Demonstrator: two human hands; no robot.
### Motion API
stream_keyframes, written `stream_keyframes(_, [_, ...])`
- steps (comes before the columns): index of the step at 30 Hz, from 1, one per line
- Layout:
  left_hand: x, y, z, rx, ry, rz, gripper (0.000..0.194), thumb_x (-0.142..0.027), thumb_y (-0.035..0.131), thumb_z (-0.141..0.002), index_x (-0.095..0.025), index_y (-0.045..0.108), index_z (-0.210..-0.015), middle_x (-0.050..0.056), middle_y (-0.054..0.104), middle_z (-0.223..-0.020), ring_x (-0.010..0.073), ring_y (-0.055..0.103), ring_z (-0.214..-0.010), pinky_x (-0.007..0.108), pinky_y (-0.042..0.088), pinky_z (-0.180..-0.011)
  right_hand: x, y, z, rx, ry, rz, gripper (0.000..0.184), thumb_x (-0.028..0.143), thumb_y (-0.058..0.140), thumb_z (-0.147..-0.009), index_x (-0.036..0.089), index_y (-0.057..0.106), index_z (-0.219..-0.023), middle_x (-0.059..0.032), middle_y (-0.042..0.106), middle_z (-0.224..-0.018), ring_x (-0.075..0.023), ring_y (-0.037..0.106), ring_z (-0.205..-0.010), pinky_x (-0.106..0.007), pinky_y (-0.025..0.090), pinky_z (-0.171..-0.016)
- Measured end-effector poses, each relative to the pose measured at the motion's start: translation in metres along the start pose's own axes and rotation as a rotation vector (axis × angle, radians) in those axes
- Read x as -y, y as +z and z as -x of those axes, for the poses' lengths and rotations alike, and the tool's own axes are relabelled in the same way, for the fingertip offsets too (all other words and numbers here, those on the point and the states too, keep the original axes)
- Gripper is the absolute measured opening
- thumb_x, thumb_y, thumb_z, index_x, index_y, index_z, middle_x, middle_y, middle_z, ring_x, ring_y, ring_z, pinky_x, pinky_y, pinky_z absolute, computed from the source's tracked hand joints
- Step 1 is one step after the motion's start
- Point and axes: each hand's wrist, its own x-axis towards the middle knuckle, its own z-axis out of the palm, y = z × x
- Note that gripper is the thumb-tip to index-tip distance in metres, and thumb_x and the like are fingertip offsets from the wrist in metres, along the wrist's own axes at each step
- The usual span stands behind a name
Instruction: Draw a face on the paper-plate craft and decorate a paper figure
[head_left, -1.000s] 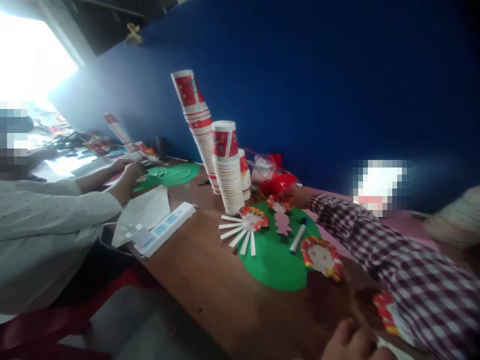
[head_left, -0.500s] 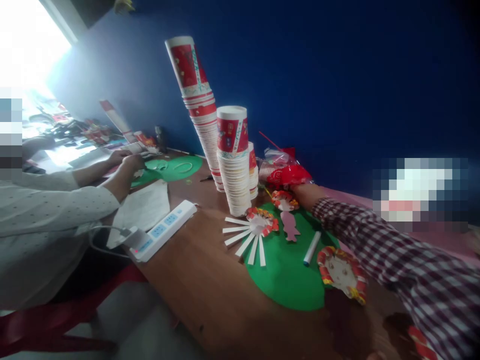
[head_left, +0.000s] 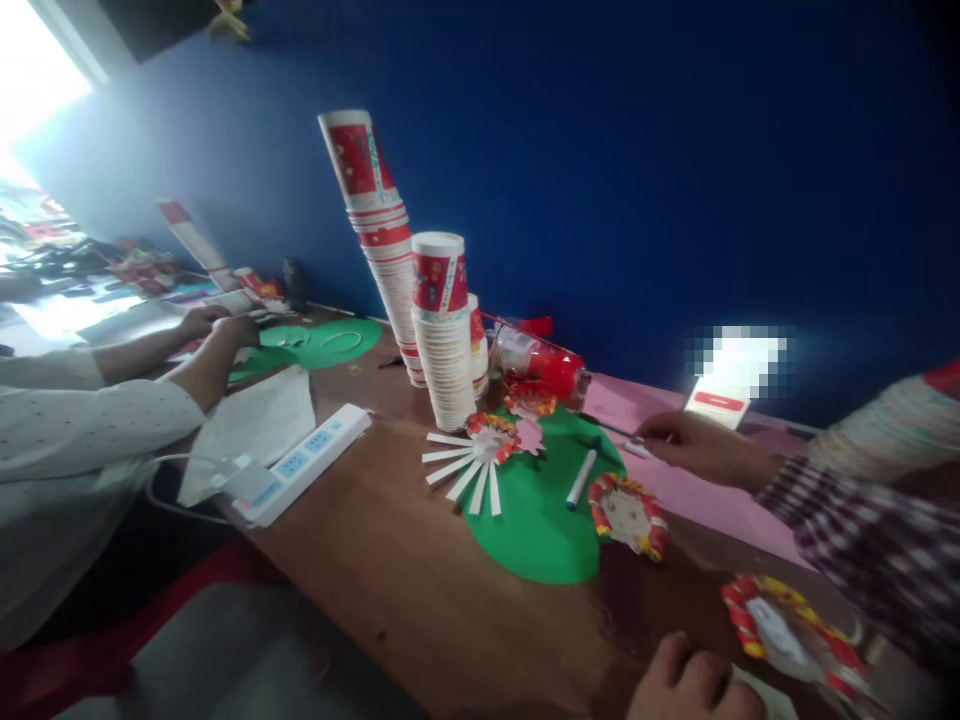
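Observation:
My right hand (head_left: 686, 445), in a checked sleeve, is over the pink sheet and closed round a thin dark tool (head_left: 604, 425), whose kind is blurred. A white pen-like piece (head_left: 637, 450) lies by its fingers. At the bottom edge, my left hand (head_left: 694, 682) has curled fingers; what they hold, if anything, is hidden. Beside it sits a red-and-yellow rimmed craft piece (head_left: 795, 640). On the green sheet (head_left: 540, 545) are a marker (head_left: 582, 478), a pink cutout (head_left: 529, 435) and a rimmed craft with white paper strips (head_left: 476, 480). Another rimmed piece (head_left: 628, 515) overlaps the sheet's right edge.
Tall paper cup stacks (head_left: 442, 360) stand near the blue wall, beside a red package (head_left: 544, 365). A glowing phone (head_left: 724, 385) leans at the right, near another cup stack (head_left: 885, 430). Leftward are a power strip (head_left: 307, 465) and another person's hands (head_left: 225, 330).
My right hand has drawn back from the red package towards the right and now holds the dark tool. My left hand has come further into view. The camera has turned right.

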Motion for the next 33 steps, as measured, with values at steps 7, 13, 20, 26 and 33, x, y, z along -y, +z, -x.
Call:
stream_keyframes(7, [0.001,-0.057,0.019,-0.029,0.104,0.028,0.023,-0.046,0.054,-0.079,-0.028,0.062,-0.09,0.005,0.056,-0.098,0.0227,0.049,-0.096,0.044,0.042,-0.087,0.004,0.019,0.109,0.018,0.051,-0.62,0.028,0.036,0.05,-0.08,0.018,0.067,-0.095,-0.0046,0.07,-0.089,-0.0209,0.064,-0.081,-0.029,0.05,-0.069])
stream_keyframes(13, [-0.004,-0.097,0.023,0.058,0.145,0.041,0.027,-0.044,0.051,-0.083,-0.024,0.058,-0.099,0.005,0.049,-0.101,0.0227,0.043,-0.102,0.042,0.036,-0.092,0.011,0.029,0.182,0.0,0.139,-0.778,0.031,0.037,0.052,-0.081,0.019,0.064,-0.102,-0.0026,0.065,-0.082,-0.016,0.057,-0.069,-0.027,0.048,-0.062])
stream_keyframes(20, [-0.011,-0.101,0.022,0.08,0.092,0.061,0.025,-0.04,0.055,-0.081,-0.025,0.061,-0.099,0.006,0.048,-0.101,0.0226,0.042,-0.097,0.041,0.036,-0.089,0.024,0.033,0.23,-0.104,0.107,-0.877,0.021,0.036,0.052,-0.081,0.02,0.064,-0.088,-0.0017,0.064,-0.083,-0.0181,0.058,-0.079,-0.03,0.048,-0.075])
stream_keyframes(26, [-0.013,-0.103,0.019,0.08,0.096,0.105,0.022,-0.036,0.056,-0.079,-0.023,0.061,-0.096,0.006,0.049,-0.101,0.0225,0.043,-0.097,0.039,0.037,-0.088,0.016,0.047,0.25,-0.151,0.091,-0.986,0.026,0.041,0.055,-0.081,0.02,0.065,-0.093,-0.0037,0.066,-0.091,-0.0201,0.059,-0.086,-0.031,0.047,-0.078])
stream_keyframes(33, [-0.019,-0.105,0.018,0.064,0.065,0.132,0.017,-0.028,0.054,-0.083,-0.024,0.061,-0.097,0.004,0.051,-0.104,0.0212,0.044,-0.098,0.037,0.037,-0.086,0.003,0.063,0.26,-0.161,0.096,-1.025,0.024,0.042,0.057,-0.082,0.022,0.065,-0.092,-0.0013,0.065,-0.087,-0.017,0.057,-0.083,-0.026,0.045,-0.075])
